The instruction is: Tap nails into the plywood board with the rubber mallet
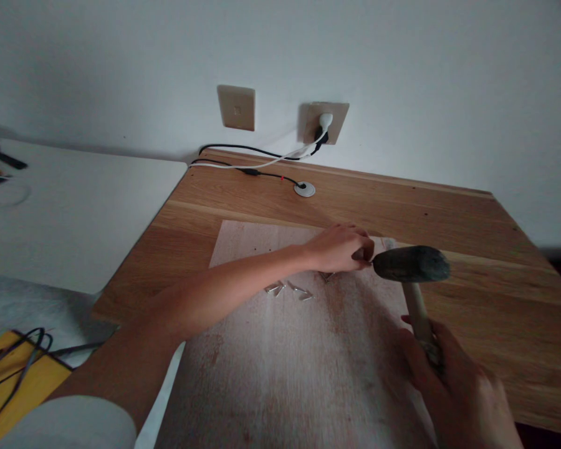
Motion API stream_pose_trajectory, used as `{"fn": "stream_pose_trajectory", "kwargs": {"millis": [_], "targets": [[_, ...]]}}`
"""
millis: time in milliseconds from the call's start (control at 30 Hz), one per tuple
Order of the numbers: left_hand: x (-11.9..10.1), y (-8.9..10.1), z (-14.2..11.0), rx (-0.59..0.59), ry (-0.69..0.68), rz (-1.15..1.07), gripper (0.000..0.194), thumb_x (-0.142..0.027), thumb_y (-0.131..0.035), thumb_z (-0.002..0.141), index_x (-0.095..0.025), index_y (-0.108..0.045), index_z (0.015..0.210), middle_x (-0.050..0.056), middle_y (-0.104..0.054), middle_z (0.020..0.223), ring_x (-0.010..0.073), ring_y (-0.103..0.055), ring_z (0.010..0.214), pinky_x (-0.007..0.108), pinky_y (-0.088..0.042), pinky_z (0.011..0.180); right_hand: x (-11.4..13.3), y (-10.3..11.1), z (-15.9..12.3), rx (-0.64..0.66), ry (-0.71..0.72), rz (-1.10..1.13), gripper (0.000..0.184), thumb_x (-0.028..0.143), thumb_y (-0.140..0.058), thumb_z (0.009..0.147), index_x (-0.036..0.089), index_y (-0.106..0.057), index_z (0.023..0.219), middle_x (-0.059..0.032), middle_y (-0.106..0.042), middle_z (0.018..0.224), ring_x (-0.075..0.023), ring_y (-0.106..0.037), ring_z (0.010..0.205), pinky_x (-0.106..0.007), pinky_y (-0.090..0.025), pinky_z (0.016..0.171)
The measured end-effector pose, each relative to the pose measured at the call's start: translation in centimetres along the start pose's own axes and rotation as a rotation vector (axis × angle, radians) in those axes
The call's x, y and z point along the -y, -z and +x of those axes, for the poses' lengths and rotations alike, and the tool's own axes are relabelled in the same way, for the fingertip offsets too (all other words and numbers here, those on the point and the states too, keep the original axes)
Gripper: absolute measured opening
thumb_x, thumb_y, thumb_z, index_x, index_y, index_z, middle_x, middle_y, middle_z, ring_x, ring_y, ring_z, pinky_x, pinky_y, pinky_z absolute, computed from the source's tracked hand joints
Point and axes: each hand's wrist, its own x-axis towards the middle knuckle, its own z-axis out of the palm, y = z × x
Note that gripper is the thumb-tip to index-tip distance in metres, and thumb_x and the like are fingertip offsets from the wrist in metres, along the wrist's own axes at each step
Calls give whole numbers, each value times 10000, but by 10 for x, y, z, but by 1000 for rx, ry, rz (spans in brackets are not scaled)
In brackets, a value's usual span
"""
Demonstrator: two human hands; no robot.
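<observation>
- Left hand (pixel 339 248) rests on the board (pixel 280 349), fingers pinched on a nail (pixel 368 262) near the board's far edge.
- Right hand (pixel 453 386) grips the hammer (pixel 411 264) handle; its head touches the nail.
- Loose nails (pixel 287 289) lie just beside the left wrist.
- Bare counter (pixel 495 299) lies right of the board.

The left hand (pixel 339 248) reaches forward, fingers pinched; the right hand (pixel 453 386) is closed in a fist, thumb up.
</observation>
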Motion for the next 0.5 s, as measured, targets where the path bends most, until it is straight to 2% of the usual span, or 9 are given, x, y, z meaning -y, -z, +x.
{"fn": "stream_pose_trajectory", "kwargs": {"millis": [133,267,400,500], "targets": [[2,-1,0,-1,-9,-8,99,-264,-713,960,-194,-780,979,78,-762,1086,239,-687,1110,375,-486,999,-6,-3,0,-31,6,7,382,563,-484,986,268,-686,1121,-38,-725,656,-357,-763,633,-405,-540,612],[1,-1,0,-15,-11,-13,91,-248,-722,952,-181,-784,961,87,-765,1074,248,-690,1101,384,-486,994,-11,-6,0,-44,40,15,394,587,-518,963,267,-689,1117,-32,-707,615,-362,-763,612,-396,-545,572],[0,0,-1,-25,-18,-21,88,-239,-731,945,-174,-789,954,97,-769,1069,265,-694,1095,403,-485,999,-2,-3,-3,-41,33,-18,385,558,-461,1012,264,-673,1141,-52,-749,692,-379,-793,706,-410,-557,629],[1,-1,0,-24,-16,-26,100,-255,-723,951,-179,-788,962,99,-770,1079,272,-692,1099,411,-488,1002,7,-1,-6,-46,40,-50,353,515,-434,1036,267,-664,1139,-53,-764,709,-385,-797,704,-405,-541,602]]}}
